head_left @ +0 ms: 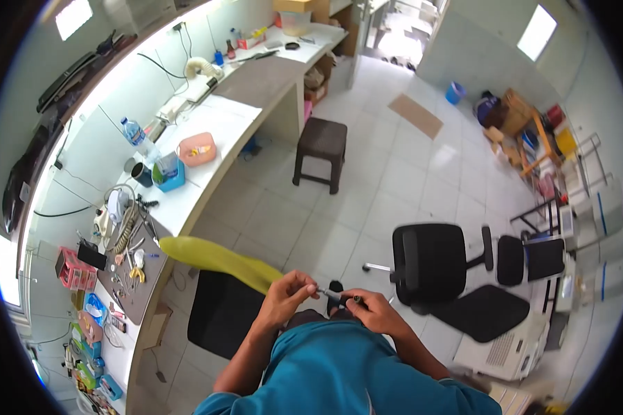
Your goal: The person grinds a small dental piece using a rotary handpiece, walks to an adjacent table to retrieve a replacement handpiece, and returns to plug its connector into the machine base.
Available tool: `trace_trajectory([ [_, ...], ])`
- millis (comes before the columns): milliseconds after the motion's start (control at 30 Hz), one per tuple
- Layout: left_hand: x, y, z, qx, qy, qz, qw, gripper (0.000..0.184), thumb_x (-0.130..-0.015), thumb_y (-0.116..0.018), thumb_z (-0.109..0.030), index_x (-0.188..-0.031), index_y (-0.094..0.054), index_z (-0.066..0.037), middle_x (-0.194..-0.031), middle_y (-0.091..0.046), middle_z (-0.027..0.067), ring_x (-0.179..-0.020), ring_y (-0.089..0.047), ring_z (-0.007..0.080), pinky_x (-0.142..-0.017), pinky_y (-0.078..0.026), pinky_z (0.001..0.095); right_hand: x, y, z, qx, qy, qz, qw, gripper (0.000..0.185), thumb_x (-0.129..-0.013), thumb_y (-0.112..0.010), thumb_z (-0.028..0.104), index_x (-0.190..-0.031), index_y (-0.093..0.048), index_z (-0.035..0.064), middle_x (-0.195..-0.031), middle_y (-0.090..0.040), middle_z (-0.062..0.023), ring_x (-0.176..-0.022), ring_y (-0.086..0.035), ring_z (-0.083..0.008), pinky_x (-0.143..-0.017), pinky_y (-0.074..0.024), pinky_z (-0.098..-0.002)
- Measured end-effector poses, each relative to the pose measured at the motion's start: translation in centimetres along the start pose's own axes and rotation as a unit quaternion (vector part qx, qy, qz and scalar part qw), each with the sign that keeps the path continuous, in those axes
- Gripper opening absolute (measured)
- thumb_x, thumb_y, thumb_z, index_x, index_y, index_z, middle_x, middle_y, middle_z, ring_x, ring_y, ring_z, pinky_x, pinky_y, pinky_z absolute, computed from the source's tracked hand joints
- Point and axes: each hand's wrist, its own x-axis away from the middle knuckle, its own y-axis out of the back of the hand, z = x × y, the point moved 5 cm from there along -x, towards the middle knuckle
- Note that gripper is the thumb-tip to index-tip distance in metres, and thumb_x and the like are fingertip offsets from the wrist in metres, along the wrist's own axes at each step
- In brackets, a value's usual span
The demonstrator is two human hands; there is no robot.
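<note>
Close to my body, in the head view, my left hand (289, 296) pinches one end of a small silvery metal piece (328, 293). The fingers of my right hand (374, 311) are closed round a dark cylindrical part (358, 301) beside the piece's other end. Whether the two parts touch is too small to tell. A long yellow-green sheet or cloth (218, 260) stretches from behind my left hand toward the bench edge.
Left, a long curved bench (220, 119) bears tools, a bottle (137, 133) and a pink container (197, 149). Black chairs (429, 263) stand right of my hands and at lower left. A dark stool (322, 138) is ahead; boxes and a blue bucket (455, 93) lie farther off.
</note>
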Motion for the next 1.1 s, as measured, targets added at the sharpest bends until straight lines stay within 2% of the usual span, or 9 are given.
trace_trajectory([
  [67, -2.4, 0.8, -0.9, 0.042, -0.013, -0.028, 0.999, 0.011, -0.113, -0.072, -0.012, -0.115, -0.071, -0.001, -0.106, -0.077, 0.0066, -0.100, -0.074, 0.0150, -0.093, -0.057, 0.0295, -4.7, 2.1, 1.0, 0.013, -0.023, 0.058, 0.998, 0.032, -0.113, -0.067, 0.019, -0.138, -0.075, -0.0004, -0.096, -0.077, -0.0121, -0.086, -0.069, -0.0172, -0.079, -0.0550, -0.0349],
  [100, -3.6, 1.7, -0.9, 0.026, -0.010, -0.036, 0.999, 0.011, -0.113, -0.071, -0.011, -0.118, -0.071, -0.001, -0.107, -0.077, 0.0043, -0.101, -0.072, 0.0108, -0.091, -0.057, 0.0266, -6.7, 2.9, 1.8, 0.038, -0.007, 0.076, 0.996, 0.032, -0.113, -0.067, 0.019, -0.138, -0.075, 0.0000, -0.097, -0.077, -0.0126, -0.087, -0.069, -0.0175, -0.080, -0.0552, -0.0350],
  [267, -9.8, 4.7, -2.7, 0.026, -0.034, -0.130, 0.991, 0.012, -0.114, -0.071, -0.015, -0.117, -0.071, -0.002, -0.100, -0.077, 0.0030, -0.094, -0.070, 0.0088, -0.085, -0.053, 0.0240, -17.0, 5.2, 4.8, 0.101, 0.069, 0.127, 0.984, 0.033, -0.113, -0.068, 0.019, -0.141, -0.073, 0.0020, -0.099, -0.076, -0.0144, -0.084, -0.068, -0.0193, -0.080, -0.0551, -0.0364],
  [333, -12.3, 6.0, -2.9, 0.043, -0.041, -0.160, 0.985, 0.013, -0.114, -0.071, -0.015, -0.116, -0.071, -0.003, -0.099, -0.078, 0.0030, -0.093, -0.069, 0.0087, -0.084, -0.053, 0.0243, -20.5, 5.7, 4.8, 0.097, 0.036, 0.151, 0.983, 0.034, -0.113, -0.068, 0.020, -0.142, -0.073, 0.0024, -0.097, -0.075, -0.0133, -0.081, -0.065, -0.0203, -0.079, -0.0540, -0.0364],
  [500, -19.8, 8.3, -5.8, 0.050, -0.030, -0.173, 0.983, 0.013, -0.114, -0.072, -0.016, -0.116, -0.069, -0.003, -0.100, -0.078, 0.0046, -0.094, -0.072, 0.0110, -0.084, -0.054, 0.0264, -28.8, 8.6, 9.5, 0.147, 0.014, 0.158, 0.976, 0.032, -0.114, -0.067, 0.017, -0.140, -0.073, 0.0000, -0.092, -0.073, -0.0079, -0.079, -0.060, -0.0130, -0.073, -0.0494, -0.0328],
  [633, -25.4, 10.0, -9.2, 0.051, -0.048, -0.179, 0.981, 0.013, -0.114, -0.072, -0.015, -0.116, -0.069, -0.003, -0.101, -0.079, 0.0052, -0.097, -0.074, 0.0126, -0.087, -0.056, 0.0273, -34.6, 10.9, 12.3, 0.144, 0.009, 0.179, 0.973, 0.032, -0.115, -0.066, 0.018, -0.140, -0.074, -0.0001, -0.085, -0.066, -0.0033, -0.077, -0.057, -0.0115, -0.070, -0.0471, -0.0325],
  [733, -28.8, 10.5, -11.8, 0.065, -0.049, -0.203, 0.976, 0.012, -0.114, -0.072, -0.015, -0.117, -0.069, -0.003, -0.101, -0.079, 0.0054, -0.098, -0.075, 0.0130, -0.089, -0.057, 0.0281, -39.0, 12.0, 13.0, 0.124, 0.001, 0.177, 0.976, 0.034, -0.115, -0.067, 0.022, -0.142, -0.073, 0.0028, -0.088, -0.067, -0.0079, -0.076, -0.059, -0.0151, -0.070, -0.0483, -0.0352],
  [1033, -44.0, 12.1, -15.4, 0.003, -0.041, -0.222, 0.974, 0.012, -0.113, -0.073, -0.014, -0.113, -0.071, -0.003, -0.105, -0.080, 0.0071, -0.098, -0.076, 0.0132, -0.089, -0.058, 0.0289, -52.4, 19.1, 13.1, 0.015, 0.039, 0.191, 0.981, 0.035, -0.116, -0.065, 0.023, -0.144, -0.072, 0.0019, -0.094, -0.071, -0.0069, -0.084, -0.064, -0.0148, -0.078, -0.0530, -0.0343],
  [1100, -47.4, 12.1, -16.5, -0.001, -0.036, -0.224, 0.974, 0.011, -0.112, -0.073, -0.013, -0.114, -0.071, -0.002, -0.106, -0.080, 0.0076, -0.099, -0.076, 0.0133, -0.090, -0.058, 0.0292, -54.9, 21.8, 14.6, 0.050, 0.032, 0.200, 0.978, 0.035, -0.117, -0.065, 0.023, -0.144, -0.072, 0.0023, -0.094, -0.071, -0.0055, -0.083, -0.063, -0.0142, -0.078, -0.0539, -0.0339],
])
